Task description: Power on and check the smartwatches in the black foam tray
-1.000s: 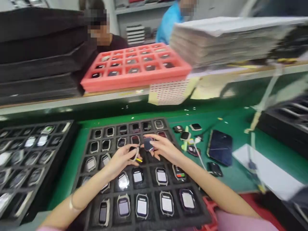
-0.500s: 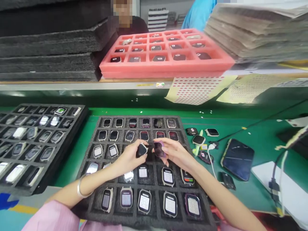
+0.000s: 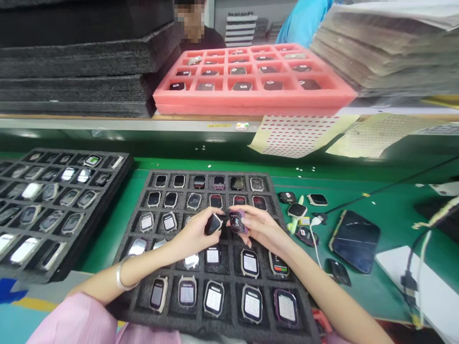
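Note:
Between the thumb and fingers of my left hand (image 3: 201, 228) is a silver-edged smartwatch body (image 3: 213, 223) with a dark screen. My right hand (image 3: 260, 227) grips a purple smartwatch body (image 3: 236, 222), whose screen is lit with small pale marks. Both watches are strapless and held side by side, apart, above the middle of a black foam tray (image 3: 234, 302). Watch bodies fill many of the tray's compartments; several in the near rows show white lit screens. My hands and forearms hide some middle compartments.
Another black foam tray of watches (image 3: 77, 246) lies left. On the right are loose watches (image 3: 297, 210), a dark tablet-like device (image 3: 355, 241) and cables (image 3: 315, 220). A pink foam tray (image 3: 251, 104) sits on the shelf between stacked black foam (image 3: 71, 88) and a grey stack (image 3: 390, 57). A person (image 3: 201, 40) is behind.
The purple watch's screen has gone from dark to lit. The left watch has tilted slightly. Both hands keep their hold, and the view has shifted a little.

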The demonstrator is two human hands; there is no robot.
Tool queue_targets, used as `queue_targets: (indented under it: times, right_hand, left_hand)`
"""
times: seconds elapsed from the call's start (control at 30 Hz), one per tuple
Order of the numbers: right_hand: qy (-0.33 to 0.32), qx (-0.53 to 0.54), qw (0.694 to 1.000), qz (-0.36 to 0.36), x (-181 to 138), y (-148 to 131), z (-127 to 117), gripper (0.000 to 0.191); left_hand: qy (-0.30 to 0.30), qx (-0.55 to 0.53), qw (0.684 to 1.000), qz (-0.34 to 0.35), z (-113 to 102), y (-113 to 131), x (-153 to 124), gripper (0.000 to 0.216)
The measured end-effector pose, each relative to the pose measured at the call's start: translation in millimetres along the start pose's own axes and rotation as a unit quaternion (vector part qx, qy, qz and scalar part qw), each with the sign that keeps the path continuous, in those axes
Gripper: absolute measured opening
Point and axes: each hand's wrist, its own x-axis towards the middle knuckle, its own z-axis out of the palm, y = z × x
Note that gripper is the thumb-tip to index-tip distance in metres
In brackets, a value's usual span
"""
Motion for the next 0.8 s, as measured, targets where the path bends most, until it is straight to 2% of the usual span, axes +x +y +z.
queue_targets:
  times: [0.23,0.4,0.57,0.8]
  right_hand:
    - [-0.003,-0.017,1.000,-0.019,0.4,0.9,3.9,0.038]
    - [-0.020,-0.033,0.999,-0.038,0.4,3.4,0.3,0.039]
    - [-0.001,-0.043,0.997,-0.057,-1.3,2.6,1.8,0.036]
    - [-0.012,-0.057,0.997,-0.041,-1.9,4.4,0.9,0.042]
  left_hand:
    - [0.011,-0.026,1.000,-0.003,1.9,-3.0,1.1,0.038]
    - [-0.008,-0.010,1.000,0.010,0.8,0.2,-0.5,0.036]
    - [-0.001,-0.021,1.000,0.006,0.3,2.0,-0.4,0.038]
    - [0.010,-0.029,0.999,0.026,2.7,0.7,-0.2,0.036]
